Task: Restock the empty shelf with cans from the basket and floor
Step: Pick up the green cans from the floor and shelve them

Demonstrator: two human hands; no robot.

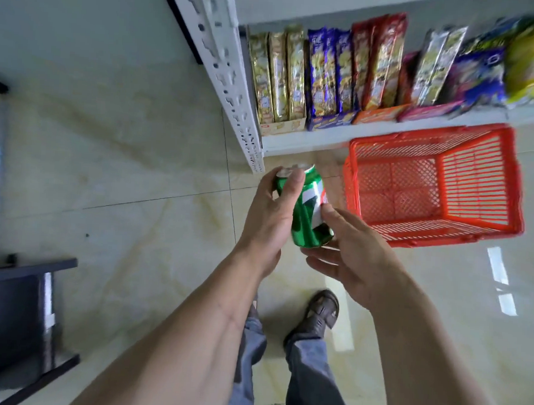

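A green soda can [308, 217] with a silver top is held above the tiled floor, tilted with its top pointing away from me. My left hand [271, 215] grips it near the top, thumb across its side. My right hand [352, 253] touches the can's lower end with thumb and fingertips, its fingers loosely spread. A red plastic basket [478, 222] stands on the floor just right of the can and shows no cans inside. The white shelf [306, 139] lies beyond the can.
The low shelf holds rows of snack packets [328, 75] in gold, blue, red and yellow. A white perforated upright [232, 76] marks its left end. A dark piece of furniture [15, 322] sits at the left. My feet [321, 313] stand on the glossy tiles below.
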